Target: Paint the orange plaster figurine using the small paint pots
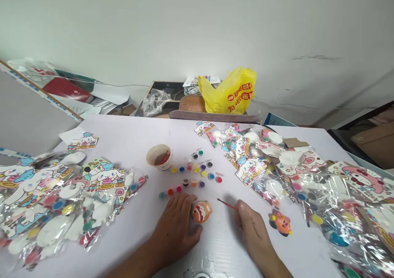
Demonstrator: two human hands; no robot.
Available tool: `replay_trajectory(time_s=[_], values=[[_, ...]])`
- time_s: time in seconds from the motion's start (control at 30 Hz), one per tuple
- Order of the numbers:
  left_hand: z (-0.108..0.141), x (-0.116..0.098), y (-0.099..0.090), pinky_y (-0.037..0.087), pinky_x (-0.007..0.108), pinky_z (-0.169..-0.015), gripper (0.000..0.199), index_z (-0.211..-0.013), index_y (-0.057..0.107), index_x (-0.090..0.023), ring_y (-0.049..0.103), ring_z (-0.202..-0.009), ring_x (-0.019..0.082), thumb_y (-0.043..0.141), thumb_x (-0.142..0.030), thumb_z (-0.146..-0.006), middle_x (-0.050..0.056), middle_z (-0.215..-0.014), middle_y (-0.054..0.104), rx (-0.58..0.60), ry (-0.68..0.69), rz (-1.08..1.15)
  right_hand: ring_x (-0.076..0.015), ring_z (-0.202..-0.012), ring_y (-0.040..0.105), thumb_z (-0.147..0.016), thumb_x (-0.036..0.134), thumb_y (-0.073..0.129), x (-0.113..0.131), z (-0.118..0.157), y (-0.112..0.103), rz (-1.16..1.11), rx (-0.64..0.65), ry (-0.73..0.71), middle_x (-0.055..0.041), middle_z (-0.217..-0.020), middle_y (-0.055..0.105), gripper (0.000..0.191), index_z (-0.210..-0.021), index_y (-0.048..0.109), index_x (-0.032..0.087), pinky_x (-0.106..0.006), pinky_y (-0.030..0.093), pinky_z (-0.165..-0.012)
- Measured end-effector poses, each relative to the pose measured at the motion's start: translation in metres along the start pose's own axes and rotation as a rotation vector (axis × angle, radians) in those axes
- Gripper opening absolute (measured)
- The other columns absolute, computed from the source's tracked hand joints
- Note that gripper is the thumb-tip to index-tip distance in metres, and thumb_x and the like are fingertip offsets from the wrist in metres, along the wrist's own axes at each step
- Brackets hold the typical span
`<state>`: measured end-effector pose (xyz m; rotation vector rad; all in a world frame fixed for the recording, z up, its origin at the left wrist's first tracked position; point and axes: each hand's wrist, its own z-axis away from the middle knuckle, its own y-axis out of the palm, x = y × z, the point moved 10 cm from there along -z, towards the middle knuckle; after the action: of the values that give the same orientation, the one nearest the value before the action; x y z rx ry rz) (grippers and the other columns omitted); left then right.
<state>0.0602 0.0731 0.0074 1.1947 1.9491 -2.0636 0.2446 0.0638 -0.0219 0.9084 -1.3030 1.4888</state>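
Observation:
My left hand (175,229) rests on the white table with its thumb and forefinger around a small orange figurine (201,211) that has red and white markings. The fingers cover the figurine's left edge. In my right hand (250,229) is a thin red paintbrush (227,204), its dark tip pointing left, a short way from the figurine. Small paint pots (201,184) in several colours lie in loose rows beyond both hands. A pale cup (159,157) holds murky liquid and a red-handled brush. To the right of my right hand lies another orange painted figurine (280,222) with yellow and black parts.
Clear bags of white figurines and paint pots are heaped at the left (58,212) and the right (332,204) of the table (129,126). Behind the far edge stand a yellow plastic bag (230,91) and a dark box (163,87). Papers and a red folder (66,91) lie back left.

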Motion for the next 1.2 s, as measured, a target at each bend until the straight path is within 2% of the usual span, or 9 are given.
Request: replay_trajectory(time_s=[0.33,0.53,0.7,1.07,1.2], values=[[0.000,-0.001,-0.003,0.042,0.049,-0.094,0.052,-0.123,0.037,-0.022,0.052,-0.104,0.030,0.056,-0.011,-0.075,0.010,-0.112,0.054,-0.008,0.010,0.050,-0.0132,-0.056,0.029,-0.099,0.050,0.037,-0.002,-0.001,-0.003,0.020,0.022,-0.036,0.0047,-0.063,0.028,0.043,-0.066,0.031,0.023,-0.025,0.027,-0.051],[0.000,-0.003,-0.003,0.042,0.048,-0.094,0.059,-0.124,0.036,-0.022,0.051,-0.104,0.029,0.054,-0.006,-0.070,0.009,-0.113,0.053,0.009,0.009,0.057,-0.0132,-0.058,0.038,-0.096,0.048,0.047,0.003,-0.002,-0.003,0.070,0.046,-0.058,0.0042,-0.063,0.038,0.038,-0.070,0.046,0.021,-0.024,0.032,-0.053],[-0.001,-0.002,-0.003,0.042,0.048,-0.094,0.058,-0.122,0.037,-0.022,0.051,-0.102,0.028,0.052,-0.005,-0.068,0.008,-0.111,0.052,0.025,-0.009,0.060,-0.0135,-0.057,0.042,-0.094,0.046,0.050,0.010,-0.002,-0.001,0.114,0.049,-0.095,0.0035,-0.063,0.043,0.036,-0.069,0.049,0.021,-0.024,0.035,-0.054],[0.000,0.003,-0.004,0.041,0.047,-0.093,0.049,-0.123,0.039,-0.020,0.050,-0.103,0.028,0.047,-0.006,-0.077,0.009,-0.111,0.052,-0.042,-0.016,0.074,-0.0132,-0.056,0.044,-0.095,0.042,0.051,0.011,-0.003,-0.002,0.146,0.049,-0.127,0.0037,-0.062,0.045,0.031,-0.072,0.053,0.021,-0.023,0.036,-0.052],[0.000,0.003,-0.005,0.042,0.045,-0.090,0.048,-0.122,0.040,-0.020,0.050,-0.099,0.027,0.047,-0.005,-0.077,0.008,-0.108,0.053,-0.049,-0.021,0.091,-0.0137,-0.058,0.044,-0.093,0.043,0.053,0.014,-0.001,-0.004,0.122,0.007,-0.104,0.0036,-0.063,0.046,0.030,-0.073,0.055,0.021,-0.024,0.037,-0.054]])
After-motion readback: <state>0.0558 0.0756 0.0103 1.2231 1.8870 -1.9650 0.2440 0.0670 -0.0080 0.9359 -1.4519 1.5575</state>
